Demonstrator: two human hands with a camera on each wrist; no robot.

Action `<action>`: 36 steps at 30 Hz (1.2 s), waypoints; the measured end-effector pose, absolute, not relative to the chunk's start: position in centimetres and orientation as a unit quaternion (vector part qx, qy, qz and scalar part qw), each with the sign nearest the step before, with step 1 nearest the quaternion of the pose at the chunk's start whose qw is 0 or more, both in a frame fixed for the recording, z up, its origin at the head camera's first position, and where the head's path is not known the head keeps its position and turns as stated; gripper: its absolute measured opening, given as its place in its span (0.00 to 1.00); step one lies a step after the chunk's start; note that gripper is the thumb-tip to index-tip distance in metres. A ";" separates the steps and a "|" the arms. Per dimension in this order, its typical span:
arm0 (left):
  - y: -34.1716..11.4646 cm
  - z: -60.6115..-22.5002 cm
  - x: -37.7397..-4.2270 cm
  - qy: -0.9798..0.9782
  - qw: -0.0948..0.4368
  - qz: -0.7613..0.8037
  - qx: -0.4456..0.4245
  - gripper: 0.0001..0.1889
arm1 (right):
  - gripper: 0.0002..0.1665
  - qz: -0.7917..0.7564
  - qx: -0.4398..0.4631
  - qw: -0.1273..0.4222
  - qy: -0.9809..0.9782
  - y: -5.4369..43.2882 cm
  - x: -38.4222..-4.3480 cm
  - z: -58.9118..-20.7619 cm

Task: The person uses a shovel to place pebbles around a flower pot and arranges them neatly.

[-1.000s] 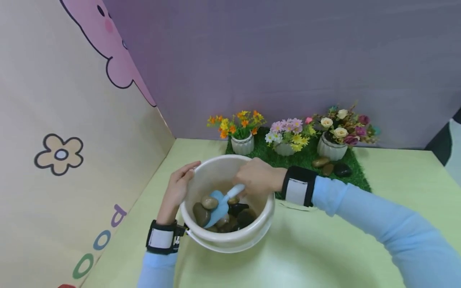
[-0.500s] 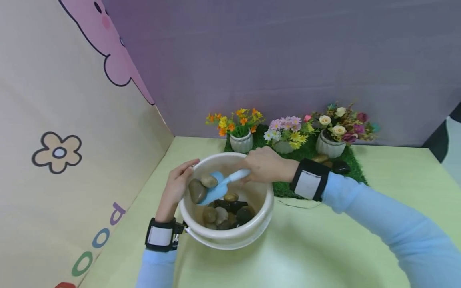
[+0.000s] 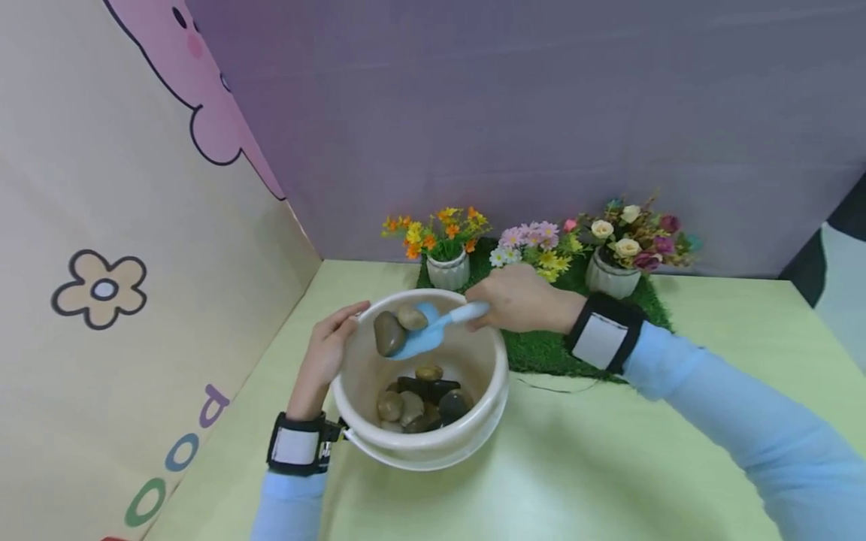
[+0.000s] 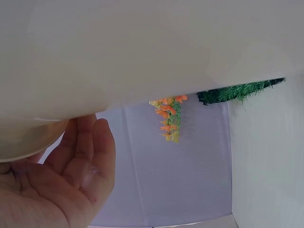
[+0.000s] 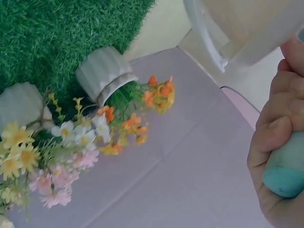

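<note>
In the head view, my left hand grips the left rim of a white bucket. The left wrist view has its fingers curled at the rim, below the bucket wall. My right hand holds a light-blue toy shovel by its handle, over the bucket's far side. Two stones ride on the blade: a large brown one and a smaller tan one. Several stones, among them a dark one, lie at the bucket's bottom. In the right wrist view, my fingers wrap the handle.
Behind the bucket lies a green turf mat. On it stand a pot of orange flowers, daisies partly behind my right hand, and a pot of roses. The printed wall rises at left.
The shovel has come up from among the stones with two of them on its blade, toward the bucket's far rim. My right hand has moved right and away; the left hand keeps its grip.
</note>
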State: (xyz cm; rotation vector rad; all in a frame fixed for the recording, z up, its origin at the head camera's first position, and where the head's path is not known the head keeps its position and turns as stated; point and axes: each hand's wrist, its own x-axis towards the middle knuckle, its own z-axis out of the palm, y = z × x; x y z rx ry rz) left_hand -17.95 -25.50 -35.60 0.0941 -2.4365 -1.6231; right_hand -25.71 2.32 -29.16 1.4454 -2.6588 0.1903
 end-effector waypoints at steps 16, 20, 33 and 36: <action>-25.8 -34.9 -18.7 -0.848 0.084 -0.523 0.019 0.19 | 0.07 0.052 0.384 0.055 -0.920 6.1 -26.1 -27.9; -25.9 -35.0 -18.6 -0.846 0.080 -0.526 0.027 0.19 | 0.03 0.041 0.366 0.068 -0.927 7.2 -26.3 -28.1; -25.9 -35.4 -18.2 -0.833 0.083 -0.545 0.036 0.19 | 0.02 0.047 0.306 0.053 -0.949 10.8 -27.0 -28.9; -25.8 -35.7 -18.1 -0.829 0.084 -0.551 0.040 0.19 | 0.03 0.043 0.309 0.057 -0.948 11.6 -27.1 -29.3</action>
